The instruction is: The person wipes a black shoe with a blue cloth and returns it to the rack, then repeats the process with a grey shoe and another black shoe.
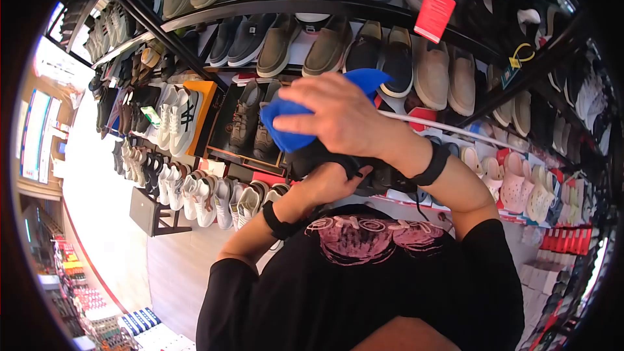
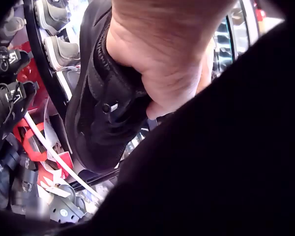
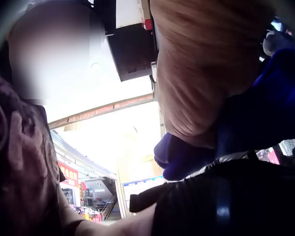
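Note:
A black shoe (image 2: 96,110) is held by my left hand (image 1: 328,185), whose fingers reach into the shoe's opening in the left wrist view, with the thumb outside. My right hand (image 1: 338,117) grips a bunched blue cloth (image 1: 289,133) just above the left hand in the head view. In the right wrist view the blue cloth (image 3: 187,157) lies against the top of a black surface, and the right hand (image 3: 201,69) covers part of the cloth. The right fingertips are hidden there. Much of the shoe is hidden by the hands and cloth in the head view.
Shelves with rows of shoes (image 1: 325,45) stand in front, under a black shelf bar (image 1: 279,10). A red tag (image 1: 434,15) hangs at the upper right. A thin white rod (image 1: 455,129) runs beside the right wrist. Pale clogs (image 1: 517,185) sit at the right, a dark stool (image 1: 153,211) at the left.

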A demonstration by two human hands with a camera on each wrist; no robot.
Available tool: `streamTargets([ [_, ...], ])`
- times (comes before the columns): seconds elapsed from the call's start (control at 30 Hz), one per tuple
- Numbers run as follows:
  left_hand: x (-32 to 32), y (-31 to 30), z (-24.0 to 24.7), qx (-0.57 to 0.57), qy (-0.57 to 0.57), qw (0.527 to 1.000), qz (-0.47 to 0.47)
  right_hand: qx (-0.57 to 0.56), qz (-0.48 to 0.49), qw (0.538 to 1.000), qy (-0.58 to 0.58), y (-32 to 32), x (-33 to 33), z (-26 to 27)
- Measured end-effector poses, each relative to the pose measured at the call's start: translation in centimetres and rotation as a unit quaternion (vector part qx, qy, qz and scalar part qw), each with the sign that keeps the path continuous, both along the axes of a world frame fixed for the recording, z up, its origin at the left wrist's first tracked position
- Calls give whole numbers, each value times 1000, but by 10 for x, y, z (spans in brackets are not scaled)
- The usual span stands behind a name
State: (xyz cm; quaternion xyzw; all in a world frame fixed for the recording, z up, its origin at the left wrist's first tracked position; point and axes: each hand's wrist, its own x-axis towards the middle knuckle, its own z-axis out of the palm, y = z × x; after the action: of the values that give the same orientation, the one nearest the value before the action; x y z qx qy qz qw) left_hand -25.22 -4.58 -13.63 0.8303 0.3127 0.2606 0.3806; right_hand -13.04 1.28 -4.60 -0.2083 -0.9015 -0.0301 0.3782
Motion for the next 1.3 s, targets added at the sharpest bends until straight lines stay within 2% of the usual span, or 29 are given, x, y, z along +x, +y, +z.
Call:
streamTargets([
  [0.03, 3, -2, -3, -3, 5, 1000, -4, 0, 7, 999, -50, -5, 3, -7],
  [0.1, 8, -9, -8, -47, 15, 999, 4, -21, 3, 997, -68, -15, 15, -22],
  [0.23, 10, -19, -4, -39, -30, 997, 62, -73, -26, 995, -67, -31, 58, -32],
  [0.27, 4, -18, -4, -46, 62, 995, 65, -85, -72, 990, -84, -37, 72, -36],
  [0.3, 4, -18, -5, -48, 63, 995, 69, -97, -119, 983, -101, -43, 84, -39],
  [0.37, 5, -17, -7, 76, -76, 988, 107, -123, -151, 977, -90, -54, 108, -48],
  [0.43, 1, -15, -4, 45, -78, 990, 107, -147, -185, 968, -81, -65, 132, -65],
  [0.5, -3, -14, 2, -40, -111, 983, 140, -170, -259, 947, -84, -74, 152, -90],
  [0.53, -8, -14, 2, -29, -81, 989, 123, -170, -256, 948, -85, -76, 163, -98],
  [0.6, -10, -13, -2, -11, -99, 987, 125, -255, -295, 911, -131, -77, 177, -108],
  [0.63, -10, -13, -2, 7, -117, 985, 123, -256, -295, 911, -131, -75, 172, -97],
  [0.67, -10, -14, 1, 5, -116, 986, 122, -254, -304, 915, -78, -70, 165, -81],
  [0.7, -9, -16, 10, -80, -83, 985, 130, -254, -315, 914, -24, -65, 155, -66],
  [0.73, -7, -17, 14, -164, -48, 976, 136, -205, -283, 937, 16, -56, 142, -56],
  [0.77, -5, -14, 14, -165, -45, 977, 128, -158, -260, 953, 5, -50, 124, -42],
  [0.83, 0, -8, 12, -227, 183, 952, 99, -121, -200, 972, -20, -40, 85, -32],
  [0.87, 4, -10, 3, -165, 62, 981, 76, -93, -157, 983, -9, -37, 66, -35],
  [0.9, 7, -11, -10, -102, -62, 991, 55, -79, -121, 989, -40, -37, 49, -35],
  [0.93, 5, -12, -20, -34, -72, 995, 54, -89, -83, 991, -46, -37, 36, -41],
  [0.97, 1, -13, -27, -36, -72, 995, 56, -100, -42, 993, -53, -39, 28, -47],
  [1.03, -7, -16, -25, -58, 13, 993, 98, -103, -57, 991, -58, -46, 27, -51],
  [1.07, -13, -17, -21, -135, 36, 983, 118, -103, -77, 990, -63, -48, 30, -52],
  [1.1, -15, -16, -17, -137, 34, 982, 122, -105, -73, 990, -65, -50, 35, -57],
  [1.17, -20, -13, -15, -191, 42, 968, 157, -169, -150, 972, -61, -54, 52, -73],
  [1.2, -26, -12, -32, -140, 40, 974, 172, -184, -168, 965, -81, -56, 64, -79],
  [1.23, -29, -11, -38, -141, 40, 974, 175, -199, -187, 957, -99, -59, 76, -86],
  [1.3, -35, -11, -44, -113, -50, 969, 214, -208, -209, 947, -125, -64, 101, -105],
])
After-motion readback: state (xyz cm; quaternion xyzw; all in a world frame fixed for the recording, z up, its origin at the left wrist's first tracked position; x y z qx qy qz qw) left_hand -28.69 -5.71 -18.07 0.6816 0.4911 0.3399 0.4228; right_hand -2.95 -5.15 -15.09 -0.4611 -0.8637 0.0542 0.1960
